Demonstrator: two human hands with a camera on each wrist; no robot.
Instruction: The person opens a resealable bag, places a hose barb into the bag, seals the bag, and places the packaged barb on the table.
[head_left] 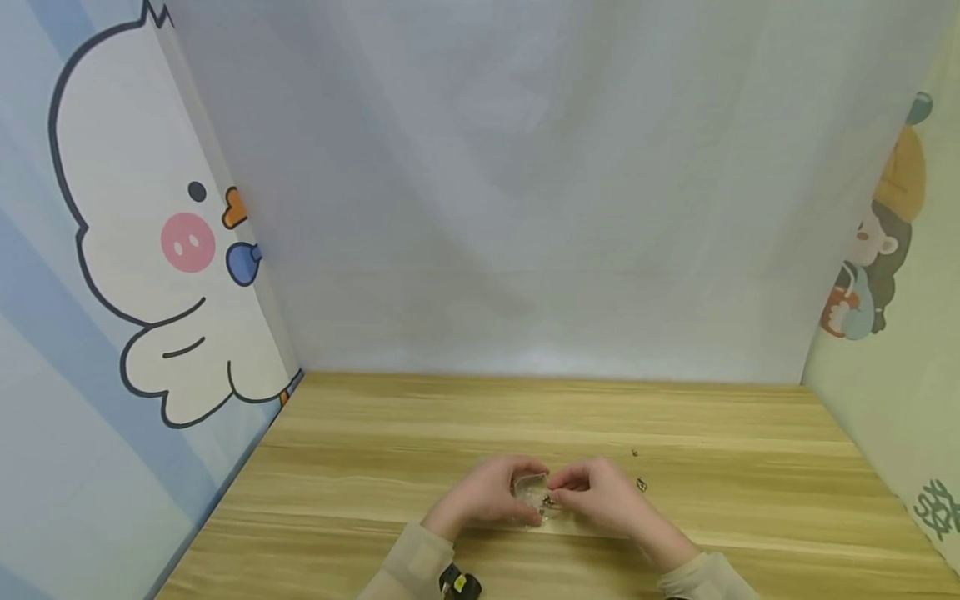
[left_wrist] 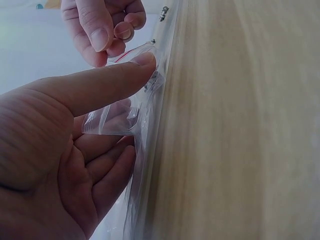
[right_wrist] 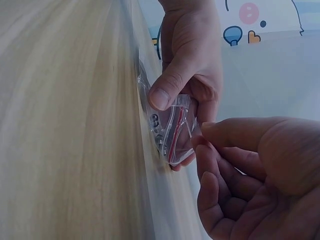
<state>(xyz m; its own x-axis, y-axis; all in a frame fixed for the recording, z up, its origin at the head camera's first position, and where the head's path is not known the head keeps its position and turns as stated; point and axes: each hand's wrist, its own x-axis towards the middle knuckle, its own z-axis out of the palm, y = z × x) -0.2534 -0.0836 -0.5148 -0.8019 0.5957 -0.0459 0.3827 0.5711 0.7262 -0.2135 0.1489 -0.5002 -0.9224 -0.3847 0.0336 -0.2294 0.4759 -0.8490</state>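
Observation:
A small clear zip bag [right_wrist: 172, 125] with a red line along its seal lies at the table surface, several small shiny metal pieces [right_wrist: 156, 120] inside it. My left hand [head_left: 498, 492] holds the bag from the left, its thumb [left_wrist: 122, 82] pressed on the plastic near the seal and the other fingers behind. From the right, my right hand [head_left: 603, 496] pinches at the bag's mouth, thumb and forefinger tips together at the lip. What lies between those fingertips is hidden.
On the wood-grain table [head_left: 375, 450], a small metal piece [head_left: 641, 483] lies right of my right hand, with a smaller one [head_left: 634, 452] beyond it. A black object [head_left: 460, 582] is by my left wrist. A pale curtain [head_left: 525, 208] hangs behind the table, printed panels at both sides.

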